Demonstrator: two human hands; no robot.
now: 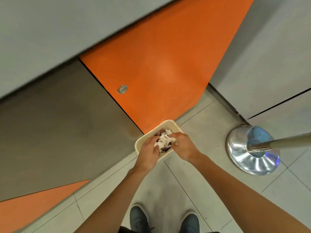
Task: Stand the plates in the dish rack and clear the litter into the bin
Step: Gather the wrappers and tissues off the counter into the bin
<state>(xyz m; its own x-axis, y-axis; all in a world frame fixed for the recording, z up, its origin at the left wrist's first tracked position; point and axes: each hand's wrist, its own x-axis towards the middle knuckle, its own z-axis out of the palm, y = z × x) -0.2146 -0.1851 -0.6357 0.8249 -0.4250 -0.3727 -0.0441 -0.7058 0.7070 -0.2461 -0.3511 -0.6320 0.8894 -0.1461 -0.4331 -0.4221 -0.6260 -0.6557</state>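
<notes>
A small cream bin [170, 123] stands on the tiled floor against the orange cabinet door. Both my hands are held over its opening. My left hand [149, 151] and my right hand [182, 145] together clasp a wad of litter [164, 140]: crumpled white tissue with bits of purple wrapper. The wad sits just above or inside the bin's mouth; more crumpled paper shows at the bin's far side. No plates or dish rack are in view.
An orange cabinet door [159, 64] with a round metal lock [122, 89] and a brown panel [58, 123] rise behind the bin. A shiny metal post base [252, 150] stands on the floor to the right. My two shoes [161, 219] are below.
</notes>
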